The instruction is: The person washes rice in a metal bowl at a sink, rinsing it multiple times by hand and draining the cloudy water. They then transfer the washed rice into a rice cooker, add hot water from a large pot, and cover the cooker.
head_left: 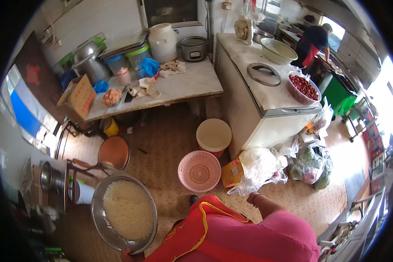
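Left hand (127,254) grips the near rim of a wide steel basin (101,227) heaped with white rice (128,209), fingers curled over the edge, low at the person's left side above the brown tiled floor (166,144). Right hand (253,198) hangs free by the hip, wrist bent; whether its fingers are spread, I cannot tell. A pink colander (199,170) sits on the floor just ahead.
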### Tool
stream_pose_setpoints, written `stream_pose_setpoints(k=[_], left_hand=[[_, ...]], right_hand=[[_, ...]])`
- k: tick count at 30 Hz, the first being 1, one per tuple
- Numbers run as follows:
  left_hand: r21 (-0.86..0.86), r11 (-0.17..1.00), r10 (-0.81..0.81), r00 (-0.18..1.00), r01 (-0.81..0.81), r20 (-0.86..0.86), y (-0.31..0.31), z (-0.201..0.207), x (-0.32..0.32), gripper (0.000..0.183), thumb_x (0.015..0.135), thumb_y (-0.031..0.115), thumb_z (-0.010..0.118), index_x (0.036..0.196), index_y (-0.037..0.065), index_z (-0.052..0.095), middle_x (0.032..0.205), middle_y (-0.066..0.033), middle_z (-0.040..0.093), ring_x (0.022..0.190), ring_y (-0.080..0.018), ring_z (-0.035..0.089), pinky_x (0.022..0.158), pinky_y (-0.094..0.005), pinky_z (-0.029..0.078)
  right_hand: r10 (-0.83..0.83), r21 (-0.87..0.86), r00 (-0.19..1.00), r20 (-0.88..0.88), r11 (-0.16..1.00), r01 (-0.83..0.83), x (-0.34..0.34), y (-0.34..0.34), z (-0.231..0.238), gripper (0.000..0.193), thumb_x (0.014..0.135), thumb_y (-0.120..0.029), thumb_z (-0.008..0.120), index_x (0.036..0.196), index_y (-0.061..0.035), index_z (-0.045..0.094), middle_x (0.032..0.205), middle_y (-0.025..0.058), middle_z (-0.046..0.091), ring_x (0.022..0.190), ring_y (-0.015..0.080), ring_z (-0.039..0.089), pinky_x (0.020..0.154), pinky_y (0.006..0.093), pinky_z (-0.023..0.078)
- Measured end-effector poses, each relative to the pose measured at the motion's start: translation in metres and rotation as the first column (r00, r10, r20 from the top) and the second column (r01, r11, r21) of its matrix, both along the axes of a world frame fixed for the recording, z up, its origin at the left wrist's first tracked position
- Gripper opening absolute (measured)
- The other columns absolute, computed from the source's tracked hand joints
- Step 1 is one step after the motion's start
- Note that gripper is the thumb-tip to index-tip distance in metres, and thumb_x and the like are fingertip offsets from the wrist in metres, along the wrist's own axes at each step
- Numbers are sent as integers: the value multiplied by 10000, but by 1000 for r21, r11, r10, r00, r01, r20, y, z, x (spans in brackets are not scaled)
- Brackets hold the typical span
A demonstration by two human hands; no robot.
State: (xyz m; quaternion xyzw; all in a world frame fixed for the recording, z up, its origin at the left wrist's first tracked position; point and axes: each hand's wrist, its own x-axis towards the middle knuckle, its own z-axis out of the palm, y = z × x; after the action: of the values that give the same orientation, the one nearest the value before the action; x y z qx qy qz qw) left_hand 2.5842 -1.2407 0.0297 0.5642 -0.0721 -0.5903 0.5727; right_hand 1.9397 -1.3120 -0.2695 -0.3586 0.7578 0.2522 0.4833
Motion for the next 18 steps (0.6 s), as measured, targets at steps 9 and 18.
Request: stream_pose_setpoints(k=[9, 18], left_hand=[[-235, 954, -228, 959, 186, -166, -197, 37, 6, 644, 691, 167, 554, 1316, 30, 478, 1289, -125, 558, 1205, -326, 526, 1056, -514, 399], [-279, 765, -610, 792, 581, -24, -372, 5, 95, 495, 751, 144, 518, 1220, -16, 532, 1240, -151, 581, 1177, -311, 545, 1028, -489, 427]], right_hand=[[709, -777, 661, -247, 262, -572, 146, -189, -30, 250, 879, -190, 531, 974, -86, 738, 983, 114, 722, 900, 253, 700, 785, 412, 567], [442, -760, 840, 315, 648, -56, 315, -378, 172, 367, 885, -305, 513, 1115, -53, 648, 1077, 197, 660, 985, 385, 639, 875, 459, 512]])
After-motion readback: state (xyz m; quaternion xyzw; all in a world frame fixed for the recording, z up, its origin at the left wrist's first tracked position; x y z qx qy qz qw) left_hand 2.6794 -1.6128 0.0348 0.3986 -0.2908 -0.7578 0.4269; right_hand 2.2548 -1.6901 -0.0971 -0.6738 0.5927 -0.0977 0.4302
